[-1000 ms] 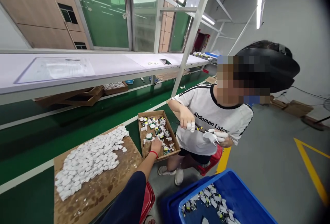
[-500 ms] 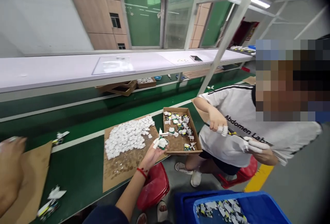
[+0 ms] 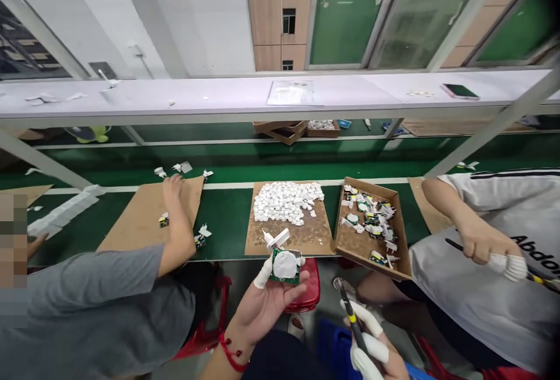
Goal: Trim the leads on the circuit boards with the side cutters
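My left hand (image 3: 266, 304), with a red string at the wrist and a white cot on one finger, is held palm up and closed round a small green circuit board (image 3: 285, 265) with white parts on it. It hovers just below the front edge of the cardboard sheet (image 3: 306, 239) that bears a pile of white parts (image 3: 286, 200). My right hand (image 3: 371, 348), with white cots on its fingers, grips a black and yellow hand tool (image 3: 350, 319) at the bottom of the view. The tool's tip points up toward the board without touching it.
A cardboard box (image 3: 400, 234) of mixed boards stands right of the pile on the green belt (image 3: 227, 213). A person in grey (image 3: 100, 304) rests a hand (image 3: 172, 184) on another cardboard sheet at left. A person in white (image 3: 490, 286) works with a tool at right. A red stool (image 3: 308, 295) is below.
My left hand took a board from the cardboard box and drew it back toward me. The view swung left and down, my right hand with its tool came into sight, and the blue bin dropped out.
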The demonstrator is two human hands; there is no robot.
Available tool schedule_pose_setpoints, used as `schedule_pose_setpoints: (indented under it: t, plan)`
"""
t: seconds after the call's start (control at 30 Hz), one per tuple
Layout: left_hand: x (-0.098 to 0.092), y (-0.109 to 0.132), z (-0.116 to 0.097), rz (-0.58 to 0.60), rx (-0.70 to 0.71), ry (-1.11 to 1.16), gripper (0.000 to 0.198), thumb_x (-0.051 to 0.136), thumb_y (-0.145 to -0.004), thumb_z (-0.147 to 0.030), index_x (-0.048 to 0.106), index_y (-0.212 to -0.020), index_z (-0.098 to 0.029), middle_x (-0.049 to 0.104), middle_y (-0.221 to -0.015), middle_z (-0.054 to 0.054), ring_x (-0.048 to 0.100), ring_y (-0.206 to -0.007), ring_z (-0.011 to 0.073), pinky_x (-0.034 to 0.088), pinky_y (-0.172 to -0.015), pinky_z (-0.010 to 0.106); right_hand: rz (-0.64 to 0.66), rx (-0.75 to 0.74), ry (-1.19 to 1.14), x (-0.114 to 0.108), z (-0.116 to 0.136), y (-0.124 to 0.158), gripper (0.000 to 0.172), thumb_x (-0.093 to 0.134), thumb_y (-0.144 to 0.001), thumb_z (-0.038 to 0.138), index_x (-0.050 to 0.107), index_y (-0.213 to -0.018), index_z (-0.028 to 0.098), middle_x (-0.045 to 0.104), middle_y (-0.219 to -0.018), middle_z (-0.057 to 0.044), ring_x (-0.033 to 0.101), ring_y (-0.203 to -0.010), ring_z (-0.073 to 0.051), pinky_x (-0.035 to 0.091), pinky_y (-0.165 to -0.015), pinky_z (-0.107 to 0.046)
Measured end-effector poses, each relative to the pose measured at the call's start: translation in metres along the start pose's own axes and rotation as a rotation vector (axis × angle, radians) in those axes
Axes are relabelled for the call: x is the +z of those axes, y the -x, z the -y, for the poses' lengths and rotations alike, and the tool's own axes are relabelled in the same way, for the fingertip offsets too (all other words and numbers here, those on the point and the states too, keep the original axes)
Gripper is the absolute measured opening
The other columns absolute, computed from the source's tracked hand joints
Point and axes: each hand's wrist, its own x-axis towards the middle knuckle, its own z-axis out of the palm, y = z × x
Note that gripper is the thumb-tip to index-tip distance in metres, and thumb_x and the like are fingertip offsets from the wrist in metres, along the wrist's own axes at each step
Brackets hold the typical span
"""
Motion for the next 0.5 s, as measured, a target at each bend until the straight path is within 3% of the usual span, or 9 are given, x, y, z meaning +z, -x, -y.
schedule_pose_setpoints:
  t: [0.1, 0.2, 0.3, 0.37, 0.43, 0.5]
  plan:
    - [0.006, 0.022, 0.002, 0.075, 0.048, 0.001, 0.034, 0.062, -0.087, -0.041, 0.071, -0.109, -0.017, 0.072, -0.114, 0.007, 0.068, -0.103, 0.0218, 0.054, -0.09, 0.026, 0.072, -0.071, 0.056, 0.005, 0.019, -0.015, 0.022, 0.051, -0.09, 0.022, 0.061, -0.11, 0.023, 0.056, -0.132, -0.013, 0.063, -0.112, -0.027, 0.059, -0.087, -0.032]
    - [0.014, 0.038, 0.002, 0.071, 0.078, -0.054, 0.038, 0.062, -0.086, -0.045, 0.071, -0.11, -0.017, 0.07, -0.116, 0.007, 0.068, -0.104, 0.0221, 0.055, -0.089, 0.026, 0.157, -0.091, 0.116, 0.003, 0.039, -0.028, 0.037, 0.054, -0.089, 0.023, 0.054, -0.125, 0.019, 0.056, -0.129, -0.016, 0.064, -0.112, -0.026, 0.06, -0.082, -0.029]
    - [0.022, 0.051, 0.001, 0.025, 0.119, -0.161, 0.04, 0.066, -0.082, -0.047, 0.071, -0.111, -0.02, 0.072, -0.112, 0.008, 0.07, -0.094, 0.0239, 0.056, -0.083, 0.03, 0.163, -0.131, 0.232, -0.006, 0.054, -0.039, 0.046, 0.052, -0.086, 0.015, 0.049, -0.132, 0.019, 0.061, -0.123, -0.016, 0.067, -0.102, -0.023, 0.062, -0.078, -0.029]
    - [0.026, 0.058, 0.0, 0.016, 0.153, -0.213, 0.042, 0.068, -0.08, -0.049, 0.071, -0.11, -0.02, 0.074, -0.103, 0.009, 0.071, -0.088, 0.0226, 0.056, -0.079, 0.03, 0.153, -0.252, 0.324, -0.013, 0.06, -0.046, 0.04, 0.055, -0.082, 0.012, 0.059, -0.12, 0.025, 0.063, -0.121, -0.012, 0.068, -0.098, -0.024, 0.062, -0.079, -0.032]
    - [0.029, 0.063, -0.002, 0.014, 0.166, -0.233, 0.042, 0.069, -0.078, -0.048, 0.07, -0.112, -0.022, 0.074, -0.1, 0.009, 0.07, -0.086, 0.0208, 0.055, -0.077, 0.028, 0.168, -0.369, 0.395, -0.019, 0.065, -0.053, 0.024, 0.06, -0.076, 0.012, 0.066, -0.095, 0.026, 0.065, -0.119, -0.009, 0.068, -0.094, -0.026, 0.062, -0.077, -0.037]
    - [0.032, 0.066, -0.005, 0.023, 0.16, -0.247, 0.045, 0.072, -0.076, -0.047, 0.069, -0.114, -0.025, 0.073, -0.101, 0.008, 0.069, -0.086, 0.0198, 0.053, -0.075, 0.026, 0.203, -0.445, 0.454, -0.023, 0.07, -0.058, 0.01, 0.065, -0.072, 0.013, 0.064, -0.075, 0.023, 0.065, -0.119, -0.011, 0.067, -0.091, -0.028, 0.061, -0.072, -0.039]
